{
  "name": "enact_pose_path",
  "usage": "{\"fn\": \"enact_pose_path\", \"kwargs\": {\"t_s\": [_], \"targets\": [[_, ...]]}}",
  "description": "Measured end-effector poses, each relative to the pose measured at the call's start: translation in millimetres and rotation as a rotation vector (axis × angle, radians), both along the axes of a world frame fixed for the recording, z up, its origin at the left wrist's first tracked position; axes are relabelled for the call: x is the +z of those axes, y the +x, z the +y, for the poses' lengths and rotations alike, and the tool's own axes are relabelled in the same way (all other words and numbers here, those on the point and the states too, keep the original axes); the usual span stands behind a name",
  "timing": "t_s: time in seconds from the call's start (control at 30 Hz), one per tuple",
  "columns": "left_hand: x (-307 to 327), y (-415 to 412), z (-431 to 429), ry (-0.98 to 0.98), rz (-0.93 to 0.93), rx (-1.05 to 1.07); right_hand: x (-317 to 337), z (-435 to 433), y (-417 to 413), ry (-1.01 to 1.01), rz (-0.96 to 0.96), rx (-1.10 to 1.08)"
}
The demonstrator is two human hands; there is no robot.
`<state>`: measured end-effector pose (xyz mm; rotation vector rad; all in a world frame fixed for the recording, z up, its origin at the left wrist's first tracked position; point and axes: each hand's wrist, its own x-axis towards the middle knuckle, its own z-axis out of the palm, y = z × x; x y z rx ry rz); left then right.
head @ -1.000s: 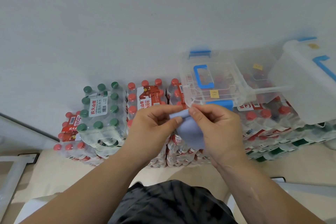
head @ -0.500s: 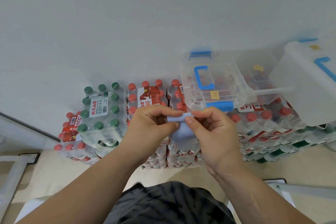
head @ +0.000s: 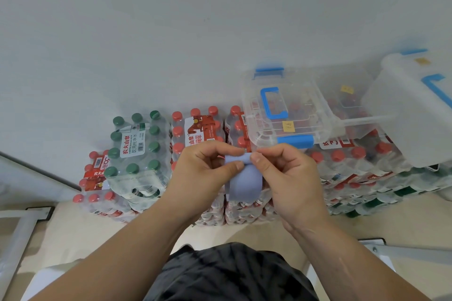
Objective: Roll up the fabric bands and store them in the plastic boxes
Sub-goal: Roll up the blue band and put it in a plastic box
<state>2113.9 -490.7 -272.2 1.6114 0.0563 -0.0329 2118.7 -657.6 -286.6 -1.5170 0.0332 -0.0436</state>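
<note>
1. White wall (head: 171, 32) fills the background. Shrink-wrapped packs of bottled water (head: 139, 149) are stacked against it. A clear plastic box (head: 305, 95) with a blue handle and blue latches sits on top of the packs, and its lid appears closed. We take this box as our reference.
2. Lilac fabric band (head: 244, 186): held in the air just in front of and below the box, apart from it. Its upper end is turned into a short roll, and the rest hangs loose beneath.
3. Left hand (head: 205, 173): below and left of the box. Thumb and forefinger are closed in a pinch on the left end of the roll. The other fingers are curled behind, and we cannot tell whether they touch the band.
4. Right hand (head: 291, 178): directly below the box. Thumb and forefinger pinch the right end of the roll, with the remaining fingers curled in.
5. Judgement: we take the rolling to be at an early stage, as most of the band is unrolled.
6. Recommendation:
   - Turn both ends at an equal rate so the edges stay flush and the roll does not cone.
   - Hold light tension on the hanging tail.
   - Keep the finished roll pinched until it is inside the box, since we expect it to spring open.
   - Free one hand to open the lid.
</note>
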Motion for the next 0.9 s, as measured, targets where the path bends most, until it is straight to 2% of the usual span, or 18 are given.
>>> {"fn": "enact_pose_path", "kwargs": {"t_s": [0.27, 0.47, 0.63, 0.8, 0.9], "targets": [[-4.3, -3.4, -11.1, -0.006, 0.011, -0.009, -4.7, 3.7, -3.4, -0.015, -0.015, -0.116], [-4.3, -0.8, -11.6, -0.002, -0.042, -0.027, 1.1, 9.9, -8.2, 0.059, -0.014, -0.079], [-3.0, -2.0, -10.2, -0.030, -0.059, -0.025, 3.5, 11.5, -9.7, 0.039, -0.016, -0.020], [-1.6, -5.0, -10.7, -0.028, -0.032, -0.165, -2.6, 5.8, -5.4, 0.073, 0.029, -0.035], [-3.7, -6.2, -1.2, -0.019, -0.006, -0.261, 0.4, -3.9, 0.7, 0.104, 0.102, 0.033]]}}
